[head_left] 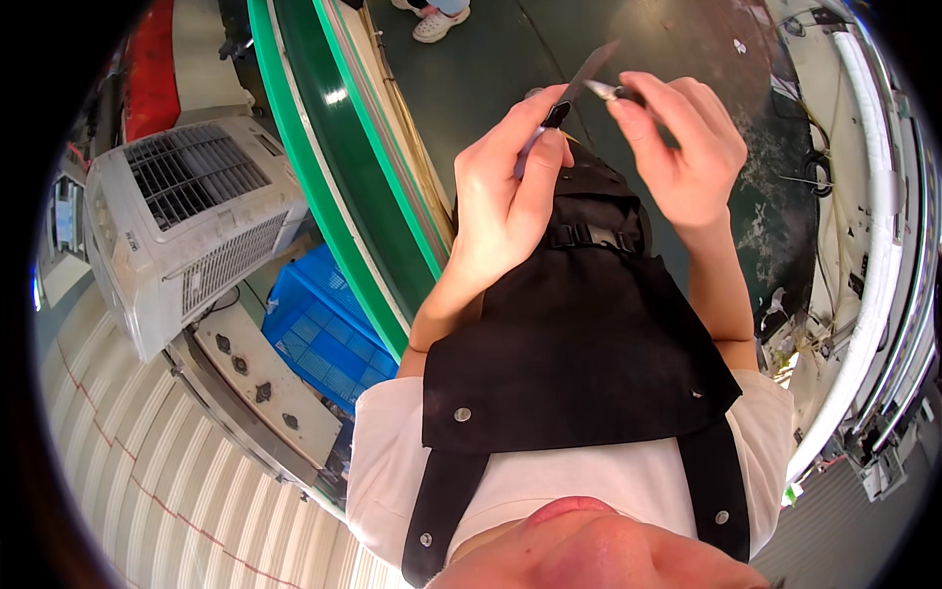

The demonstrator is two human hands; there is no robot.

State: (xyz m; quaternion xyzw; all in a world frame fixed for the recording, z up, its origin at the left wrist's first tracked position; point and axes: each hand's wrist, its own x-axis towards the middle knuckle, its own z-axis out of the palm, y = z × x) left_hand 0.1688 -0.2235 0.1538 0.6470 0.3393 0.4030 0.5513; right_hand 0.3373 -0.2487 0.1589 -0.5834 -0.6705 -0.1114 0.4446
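In front of my chest, my left hand [510, 177] is closed round a utility knife [559, 113]. Its pale lilac handle shows between thumb and fingers, a black collar sits at the front, and the thin blade points up and to the right. Close by on the right, my right hand [682, 147] pinches a small dark piece with a shiny pointed silver tip [601, 90]. That tip lies beside the knife blade; whether they touch I cannot tell. Most of the small piece is hidden by my fingers.
A green-edged conveyor [339, 187] runs along my left. Beyond it stand a grey-white air cooler [196, 196] and a blue plastic crate [324, 329]. A white padded pipe [883, 216] and machinery line the right. Another person's pale shoe [441, 26] shows far ahead.
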